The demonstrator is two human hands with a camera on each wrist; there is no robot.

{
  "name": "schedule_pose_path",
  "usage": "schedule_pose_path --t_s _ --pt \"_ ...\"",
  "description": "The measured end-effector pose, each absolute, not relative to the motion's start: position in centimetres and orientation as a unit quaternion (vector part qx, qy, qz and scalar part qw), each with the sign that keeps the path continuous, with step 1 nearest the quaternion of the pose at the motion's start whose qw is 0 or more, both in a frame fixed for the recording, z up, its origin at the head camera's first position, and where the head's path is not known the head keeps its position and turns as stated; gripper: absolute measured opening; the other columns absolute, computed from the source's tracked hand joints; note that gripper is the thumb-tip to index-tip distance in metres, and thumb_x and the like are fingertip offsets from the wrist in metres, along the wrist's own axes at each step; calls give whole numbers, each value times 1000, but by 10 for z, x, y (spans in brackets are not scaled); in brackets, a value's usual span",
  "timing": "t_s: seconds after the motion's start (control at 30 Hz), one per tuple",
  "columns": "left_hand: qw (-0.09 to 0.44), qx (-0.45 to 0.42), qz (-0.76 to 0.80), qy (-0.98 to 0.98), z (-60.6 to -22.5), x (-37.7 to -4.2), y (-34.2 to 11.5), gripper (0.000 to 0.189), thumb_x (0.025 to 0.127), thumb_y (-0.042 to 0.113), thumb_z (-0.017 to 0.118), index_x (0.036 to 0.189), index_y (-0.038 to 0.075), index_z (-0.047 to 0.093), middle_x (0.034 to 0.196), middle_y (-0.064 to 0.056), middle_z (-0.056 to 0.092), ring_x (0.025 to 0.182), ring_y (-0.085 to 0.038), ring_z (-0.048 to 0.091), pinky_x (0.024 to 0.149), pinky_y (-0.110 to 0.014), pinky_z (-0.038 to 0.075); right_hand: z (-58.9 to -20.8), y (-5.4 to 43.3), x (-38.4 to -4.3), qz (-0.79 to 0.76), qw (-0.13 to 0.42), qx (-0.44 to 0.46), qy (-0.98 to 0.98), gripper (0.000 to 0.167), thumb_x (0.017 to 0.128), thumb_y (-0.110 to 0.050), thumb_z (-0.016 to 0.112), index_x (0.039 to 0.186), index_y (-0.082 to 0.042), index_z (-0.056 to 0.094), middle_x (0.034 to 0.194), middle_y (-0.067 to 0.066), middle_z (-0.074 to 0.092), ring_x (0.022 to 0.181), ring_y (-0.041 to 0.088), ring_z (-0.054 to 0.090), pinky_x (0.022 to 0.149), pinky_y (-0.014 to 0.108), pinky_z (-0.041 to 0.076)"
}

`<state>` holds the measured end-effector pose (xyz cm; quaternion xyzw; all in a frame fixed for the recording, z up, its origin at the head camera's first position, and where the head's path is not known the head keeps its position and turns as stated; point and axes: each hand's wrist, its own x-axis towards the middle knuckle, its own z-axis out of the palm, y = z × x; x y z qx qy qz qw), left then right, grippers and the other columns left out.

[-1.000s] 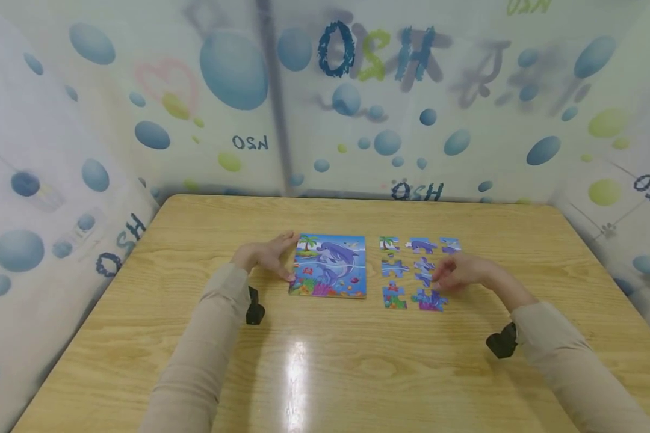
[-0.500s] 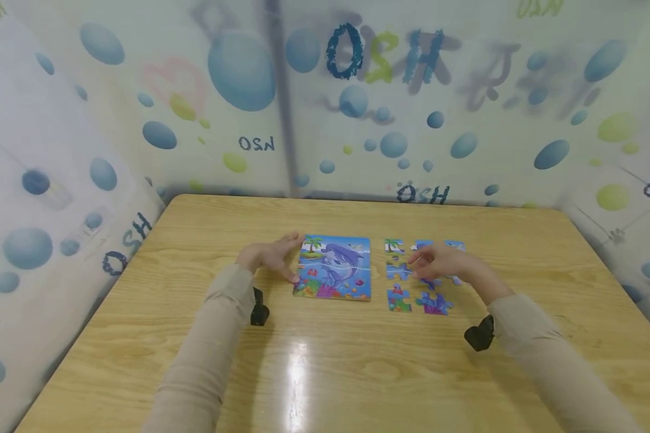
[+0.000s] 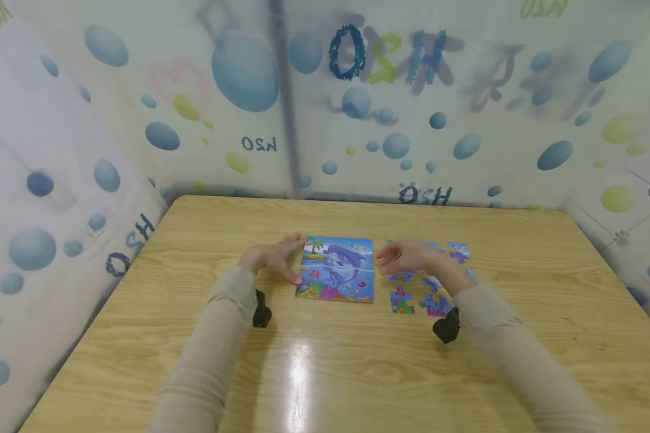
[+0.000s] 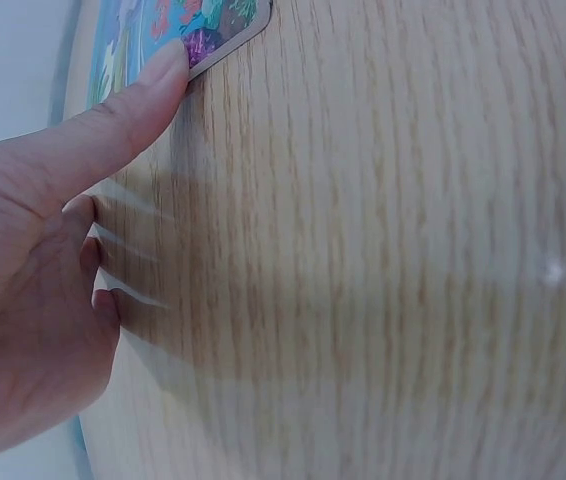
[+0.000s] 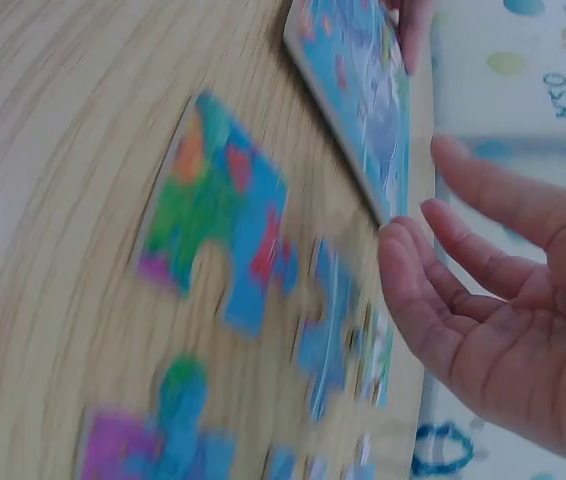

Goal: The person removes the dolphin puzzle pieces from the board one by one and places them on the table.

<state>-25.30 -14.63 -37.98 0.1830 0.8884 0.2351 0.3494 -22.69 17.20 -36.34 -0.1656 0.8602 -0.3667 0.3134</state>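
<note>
A square dolphin picture board [image 3: 336, 270] lies flat on the wooden table. My left hand [image 3: 273, 260] is spread along its left side; in the left wrist view the thumb [image 4: 133, 110] touches a corner of the board [image 4: 228, 20]. Just right of the board, my right hand [image 3: 406, 255] hovers over the loose jigsaw pieces, its fingers loosely bent. Nothing shows between those fingers [image 5: 413, 270] in the right wrist view. A green-and-blue corner piece [image 3: 402, 302] lies below this hand, with a purple coral piece [image 3: 434, 305] beside it. The hand hides some upper pieces.
A piece with a bird [image 3: 458, 249] lies at the far right of the loose set. Bare wood of the table [image 3: 368, 367] stretches toward me. Behind the table hangs a pale curtain [image 3: 314, 144] printed with blue bubbles. Each wrist wears a black camera.
My right hand has moved left across the loose pieces, from the right column to the board's right edge. The left hand stays at the board. The head view has shifted slightly.
</note>
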Motion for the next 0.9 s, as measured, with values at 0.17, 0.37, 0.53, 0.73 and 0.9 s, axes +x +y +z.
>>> schedule_pose_path --t_s 0.17,0.37,0.53,0.73,0.9 --pt "348 182 234 889 -380 -252 -146 106 76 26 74 148 15 -2 154 -8 -15 141 -29 -17 115 -52 -4 -362 149 -227 -347 320 -200 859 48 85 -20 65 125 1 50 122 18 55 111 29 53 91 38 49" --pt "346 183 233 890 -382 -252 -146 105 76 26 73 148 16 -3 154 -7 -15 141 -28 -17 115 -52 -4 -365 127 -226 -279 297 -208 889 49 80 -22 70 120 1 54 119 16 57 108 27 54 93 36 48" --pt "349 191 232 888 -381 -253 -146 106 76 26 74 148 13 -3 154 -9 -15 141 -30 -17 115 -52 -4 -370 116 -222 -234 285 -191 910 51 74 -22 76 113 2 54 115 15 56 108 27 53 94 38 46" --pt "347 193 224 890 -380 -253 -145 106 76 26 73 148 13 -3 154 -10 -16 140 -31 -17 115 -52 -4 -374 108 -219 -179 255 -194 930 50 67 -26 81 102 -2 55 103 8 55 91 18 49 86 35 47" --pt "341 190 220 894 -379 -252 -146 105 76 26 74 148 13 -1 154 -10 -14 141 -30 -16 115 -52 -4 -374 107 -219 -206 253 -177 929 47 66 -20 82 98 -3 52 101 8 53 90 19 48 84 34 46"
